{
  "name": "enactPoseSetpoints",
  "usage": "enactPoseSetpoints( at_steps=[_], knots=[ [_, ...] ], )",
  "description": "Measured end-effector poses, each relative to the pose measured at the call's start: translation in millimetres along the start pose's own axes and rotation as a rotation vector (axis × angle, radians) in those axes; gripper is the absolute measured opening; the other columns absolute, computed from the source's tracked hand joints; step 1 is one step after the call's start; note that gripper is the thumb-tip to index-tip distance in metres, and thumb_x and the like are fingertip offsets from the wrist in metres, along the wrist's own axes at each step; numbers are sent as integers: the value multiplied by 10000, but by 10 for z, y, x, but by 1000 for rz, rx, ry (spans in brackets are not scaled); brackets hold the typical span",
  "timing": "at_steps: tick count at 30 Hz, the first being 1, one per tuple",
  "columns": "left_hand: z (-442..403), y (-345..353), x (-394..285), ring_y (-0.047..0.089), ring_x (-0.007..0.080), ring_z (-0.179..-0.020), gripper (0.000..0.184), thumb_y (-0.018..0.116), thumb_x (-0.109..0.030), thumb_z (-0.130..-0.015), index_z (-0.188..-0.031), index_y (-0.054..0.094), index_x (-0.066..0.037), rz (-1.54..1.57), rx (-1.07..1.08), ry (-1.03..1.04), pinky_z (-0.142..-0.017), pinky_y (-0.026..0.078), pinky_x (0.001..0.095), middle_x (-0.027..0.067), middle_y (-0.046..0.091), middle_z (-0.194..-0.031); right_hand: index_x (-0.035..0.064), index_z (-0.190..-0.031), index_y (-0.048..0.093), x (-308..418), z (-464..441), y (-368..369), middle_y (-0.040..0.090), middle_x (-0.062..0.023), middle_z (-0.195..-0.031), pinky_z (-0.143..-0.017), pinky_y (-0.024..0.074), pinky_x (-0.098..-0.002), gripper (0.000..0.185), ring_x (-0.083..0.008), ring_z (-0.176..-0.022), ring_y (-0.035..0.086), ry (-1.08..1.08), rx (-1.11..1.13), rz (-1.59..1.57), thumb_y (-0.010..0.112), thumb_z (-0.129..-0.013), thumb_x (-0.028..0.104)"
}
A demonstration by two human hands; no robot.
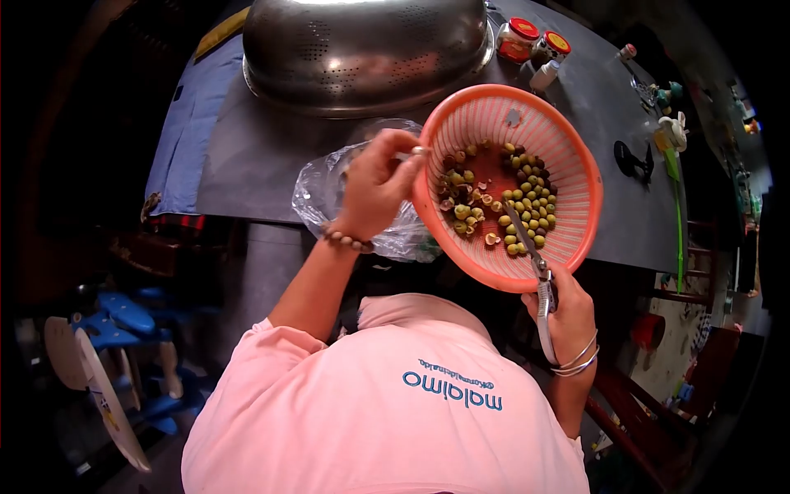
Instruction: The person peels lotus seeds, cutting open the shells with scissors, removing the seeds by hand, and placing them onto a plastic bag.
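Observation:
My right hand (572, 313) is wrapped round the handles of a pair of metal shears (528, 239). Their narrow blades point into a round orange plastic basket (586, 216). Inside it, whole small green fruits (535, 202) lie to the right, with cut skins and opened fruits (467, 212) to the left. At the basket's left rim my left hand (377, 183) pinches a small pale piece (420, 151) between thumb and fingertips; its exact kind is unclear. Beneath that hand sits a clear plastic bag (317, 185), its contents partly hidden.
Upside down on the grey table (239, 165) rests a large perforated metal colander (362, 53). Red-lidded jars (517, 41) and a small white bottle (544, 76) stand behind the basket. A black object (634, 159) lies at right; blue cloth (185, 140) covers the left edge.

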State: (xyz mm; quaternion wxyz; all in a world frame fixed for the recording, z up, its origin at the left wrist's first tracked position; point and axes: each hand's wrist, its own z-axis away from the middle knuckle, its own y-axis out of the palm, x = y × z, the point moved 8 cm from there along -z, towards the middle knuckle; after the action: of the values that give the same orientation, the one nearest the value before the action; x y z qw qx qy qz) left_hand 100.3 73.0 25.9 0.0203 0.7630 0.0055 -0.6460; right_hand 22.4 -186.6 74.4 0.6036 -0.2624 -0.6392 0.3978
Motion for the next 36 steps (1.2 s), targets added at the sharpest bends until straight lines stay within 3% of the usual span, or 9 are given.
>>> enactPoseSetpoints(
  at_steps=[4,11,14,17,18,21,28,33,36],
  knots=[
    [53,-470,99,570,72,-647,113,602,-15,-819,-927,573,-23,-429,-108,-1,-566,469,232,28,583,-781,29,-1024,532,-3,-21,22,596,-177,-817,-624,482,-386,397,-347,-725,607,-14,18,-10,743,-696,104],
    [31,-472,151,474,30,-583,126,595,10,-814,-933,607,-27,-809,-114,182,-552,419,173,-14,609,-847,35,-1027,527,15,-28,36,600,-170,-869,-634,483,-391,401,-360,-755,602,-34,-9,-8,742,-698,114],
    [-26,-285,130,484,43,-579,89,577,-25,-850,-936,601,-16,-408,-47,56,-531,414,183,-1,608,-827,36,-1027,527,-19,-20,32,598,-172,-854,-631,480,-392,402,-357,-749,602,-6,-12,-10,743,-695,107],
    [2,85,172,478,72,-594,168,546,-172,-920,-980,574,-17,555,68,-220,-480,372,189,32,593,-827,36,-1026,526,-47,-16,6,596,-172,-836,-623,475,-390,405,-351,-740,604,22,-37,-43,745,-691,98],
    [7,203,153,478,72,-594,168,546,-172,-920,-980,574,-17,554,71,-219,-480,372,189,32,593,-827,36,-1026,526,-54,-15,0,596,-172,-836,-623,475,-390,405,-351,-740,604,24,-39,-44,745,-691,98],
    [75,634,341,521,192,-860,255,509,-253,-936,-997,545,-8,1289,-24,-615,-615,447,253,124,551,-993,38,-1028,525,-53,-8,-52,596,-173,-826,-614,473,-388,408,-345,-729,608,2,-90,-45,745,-689,91],
    [161,1022,624,514,278,-963,327,497,-287,-937,-1056,484,18,1266,-247,-849,-838,451,342,188,509,-1062,45,-1053,529,-139,47,-76,604,-166,-841,-621,483,-386,424,-344,-744,612,23,-103,-72,747,-695,106],
    [192,1115,459,513,277,-1100,314,396,65,-867,-1179,434,80,1184,-102,-725,-957,444,344,218,494,-1158,51,-1066,531,-213,75,-70,606,-165,-850,-625,488,-392,420,-351,-754,612,22,-121,-70,740,-708,119],
    [175,1151,348,556,237,-1049,304,405,63,-878,-1179,446,69,1102,21,-598,-909,487,300,189,531,-1117,55,-1068,528,-222,68,-51,606,-162,-867,-630,487,-398,414,-356,-766,610,35,-110,-59,734,-717,131]
  ],
)
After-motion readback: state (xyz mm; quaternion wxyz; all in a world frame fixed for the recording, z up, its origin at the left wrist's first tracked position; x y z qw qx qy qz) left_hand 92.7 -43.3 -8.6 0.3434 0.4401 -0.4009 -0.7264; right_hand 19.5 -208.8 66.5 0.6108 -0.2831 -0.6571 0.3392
